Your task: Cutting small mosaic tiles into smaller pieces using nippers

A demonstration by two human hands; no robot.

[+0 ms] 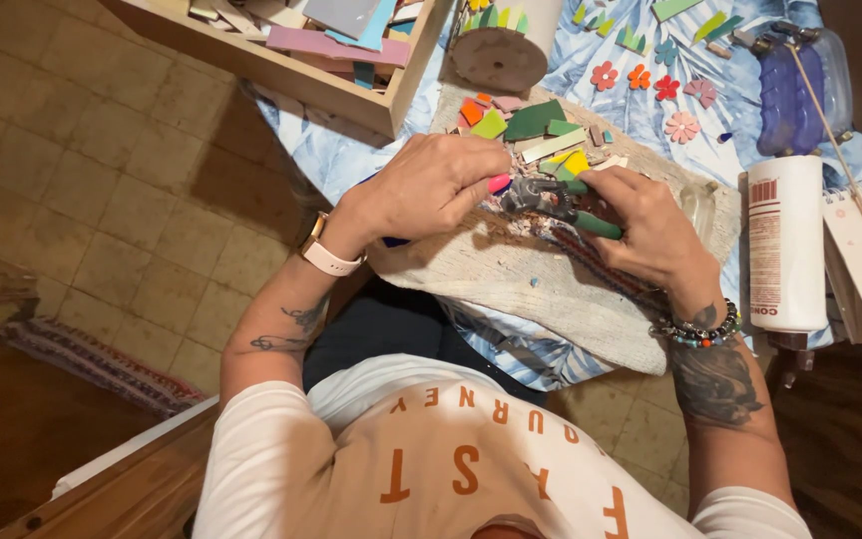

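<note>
Both wrists bend inward: the right hand closes its grip around green-handled nippers, while the left hand pinches a tiny piece above the coarse woven cloth.

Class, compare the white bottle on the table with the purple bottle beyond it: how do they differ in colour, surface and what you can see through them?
The white bottle is opaque and smooth-sided; the purple bottle is translucent and ribbed. The white bottle has red print; none shows on the purple bottle. A thin wooden stick crosses the purple bottle, not the white bottle. Both sit at the table's right side, by the person's right hand.
</note>
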